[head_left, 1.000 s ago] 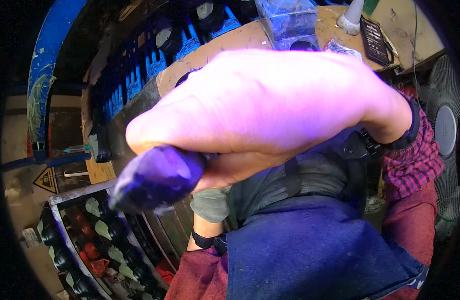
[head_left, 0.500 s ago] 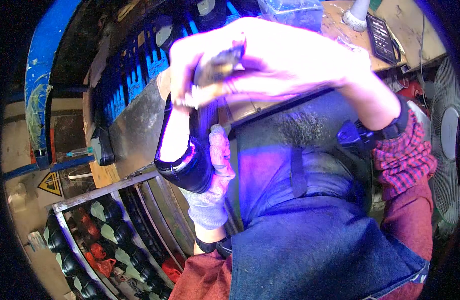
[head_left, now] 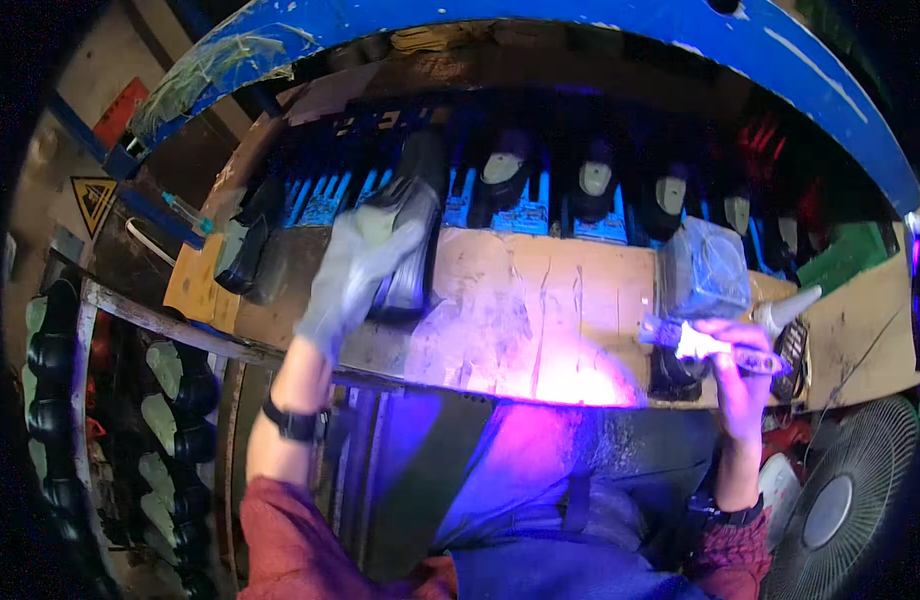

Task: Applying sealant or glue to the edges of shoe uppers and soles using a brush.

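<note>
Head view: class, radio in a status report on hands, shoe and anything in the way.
Gloved left hand gripping black shoe, motion-blurred, at blue rack. Bare right hand holding brush, bristles pointing left. Translucent box just beyond brush, possible obstacle.

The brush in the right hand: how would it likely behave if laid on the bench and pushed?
The brush is probably light, being small enough for the right hand to hold by its handle. Its broad head should make it slide more than roll. The bristles would likely flex, though glare and blur hide how stiff they are.
</note>
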Motion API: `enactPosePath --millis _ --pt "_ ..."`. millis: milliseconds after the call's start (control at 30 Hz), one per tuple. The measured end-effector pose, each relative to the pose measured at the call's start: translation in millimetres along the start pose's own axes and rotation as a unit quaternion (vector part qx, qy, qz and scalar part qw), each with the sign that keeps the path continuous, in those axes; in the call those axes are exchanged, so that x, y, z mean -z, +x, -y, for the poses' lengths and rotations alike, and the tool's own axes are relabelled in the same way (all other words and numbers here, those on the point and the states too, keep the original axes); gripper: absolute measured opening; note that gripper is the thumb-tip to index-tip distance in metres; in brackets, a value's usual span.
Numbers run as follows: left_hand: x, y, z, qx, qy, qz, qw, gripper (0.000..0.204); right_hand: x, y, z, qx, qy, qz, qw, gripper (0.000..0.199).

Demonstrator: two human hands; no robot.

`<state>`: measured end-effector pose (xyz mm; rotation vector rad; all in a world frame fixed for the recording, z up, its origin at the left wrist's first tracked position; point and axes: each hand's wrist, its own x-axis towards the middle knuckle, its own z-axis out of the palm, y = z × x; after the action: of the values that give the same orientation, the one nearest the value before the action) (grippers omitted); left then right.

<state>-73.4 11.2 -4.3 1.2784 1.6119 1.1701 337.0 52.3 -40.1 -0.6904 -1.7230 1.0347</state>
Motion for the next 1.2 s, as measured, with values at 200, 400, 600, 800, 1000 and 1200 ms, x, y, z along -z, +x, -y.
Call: enactPosePath --millis 200,400,600,800,1000,1200 --pt "17 140 35 -0.043 0.438 -0.168 0.882 0.070 8 3 -17 -0.037 0.004 -0.040 0.998 0.023" --pt "-3 226 58 0.066 0.563 -0.075 0.820 0.082 7 9 -25 -0.084 -0.008 -0.050 0.995 0.021" --pt "62 196 62 0.154 0.531 -0.089 0.829 0.078 9 0 -30 -0.078 -0.054 -0.085 0.992 0.022" --pt "252 68 123 0.046 0.695 -0.412 0.587 0.066 11 -14 -32 -0.096 -0.048 -0.083 0.991 0.029" --pt "356 -75 222 0.061 0.625 -0.194 0.754 0.066 10 -6 -25 -0.133 -0.074 -0.124 0.981 0.009" --pt "100 -6 84 0.218 0.531 -0.253 0.779 0.071 -2 -27 -28 -0.079 -0.209 -0.032 0.974 0.011"
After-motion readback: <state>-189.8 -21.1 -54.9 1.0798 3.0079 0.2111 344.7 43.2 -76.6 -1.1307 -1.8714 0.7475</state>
